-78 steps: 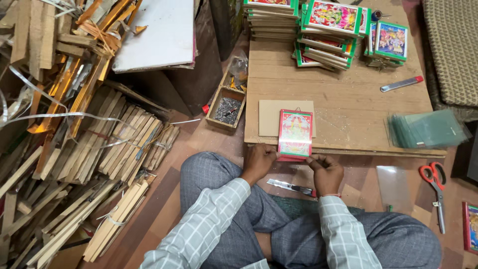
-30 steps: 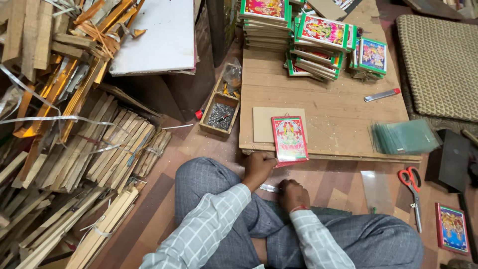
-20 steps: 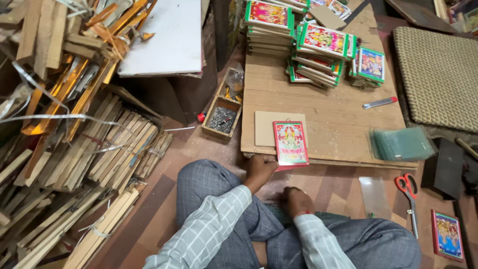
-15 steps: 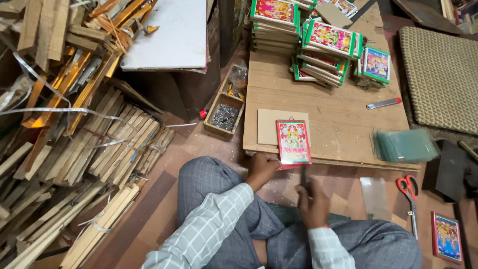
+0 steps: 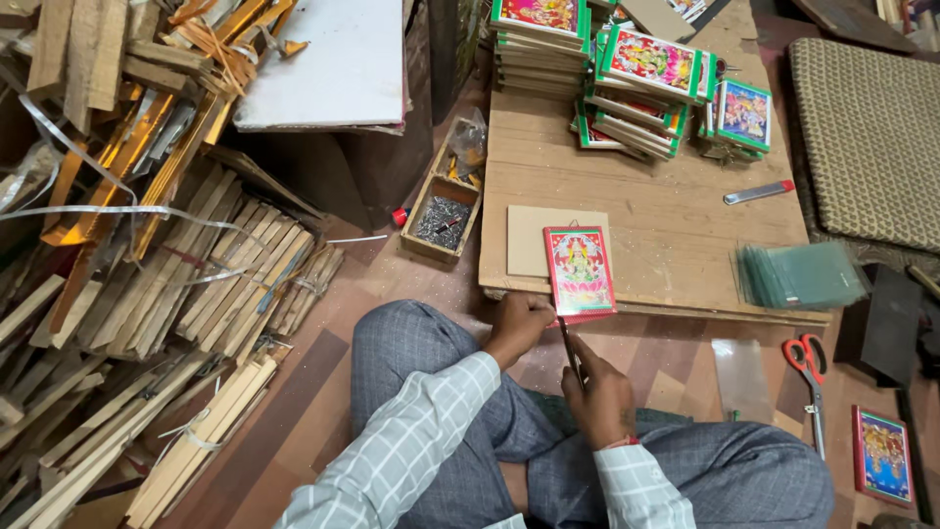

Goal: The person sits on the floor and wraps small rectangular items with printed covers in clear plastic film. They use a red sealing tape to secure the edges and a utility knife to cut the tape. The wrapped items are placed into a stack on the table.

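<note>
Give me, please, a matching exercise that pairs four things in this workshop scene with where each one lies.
Things:
1. scissors
2. red-framed picture
3. stack of glass panes
4. small box of nails

Places:
A. on the floor, left of the wooden board
B. at the board's near edge, by the left hand
C. on the floor, right of the person's knee
D. at the board's right corner

Pairs: 1-C, 2-B, 3-D, 4-A

Soft, even light is falling from above, leaving the counter [image 5: 685,235] bright and shadows faint. Dark gaps are showing at the far middle. Edges are bending slightly outward; focus is staying sharp.
</note>
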Demonstrator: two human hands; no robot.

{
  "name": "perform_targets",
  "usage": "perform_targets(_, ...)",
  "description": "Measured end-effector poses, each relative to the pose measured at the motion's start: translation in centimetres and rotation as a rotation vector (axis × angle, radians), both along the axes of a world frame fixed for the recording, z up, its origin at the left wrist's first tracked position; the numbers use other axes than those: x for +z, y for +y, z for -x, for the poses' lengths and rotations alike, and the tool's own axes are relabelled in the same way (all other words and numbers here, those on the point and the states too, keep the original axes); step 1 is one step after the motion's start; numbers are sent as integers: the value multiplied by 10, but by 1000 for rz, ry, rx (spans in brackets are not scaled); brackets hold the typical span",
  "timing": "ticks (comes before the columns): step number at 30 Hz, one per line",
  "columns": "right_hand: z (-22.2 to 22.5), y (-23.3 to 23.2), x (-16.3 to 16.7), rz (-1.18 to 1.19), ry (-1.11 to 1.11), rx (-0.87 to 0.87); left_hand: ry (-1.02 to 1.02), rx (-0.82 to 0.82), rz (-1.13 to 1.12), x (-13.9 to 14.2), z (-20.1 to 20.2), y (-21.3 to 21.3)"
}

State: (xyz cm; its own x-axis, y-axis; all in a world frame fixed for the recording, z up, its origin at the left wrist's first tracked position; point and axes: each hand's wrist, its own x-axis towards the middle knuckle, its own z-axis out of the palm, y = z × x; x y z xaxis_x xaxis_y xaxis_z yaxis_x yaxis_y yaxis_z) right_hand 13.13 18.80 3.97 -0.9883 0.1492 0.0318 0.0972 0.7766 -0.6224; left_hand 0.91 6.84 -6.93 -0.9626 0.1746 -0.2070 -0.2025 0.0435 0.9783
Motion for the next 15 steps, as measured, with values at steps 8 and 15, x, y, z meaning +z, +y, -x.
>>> perform_targets(8,4,-3,-3,-91,-17,-21,19,9,-24,-3,0,1)
perform_targets(15,12,-11,7,-156,-83,-9,82,2,-15,-9,-4,2)
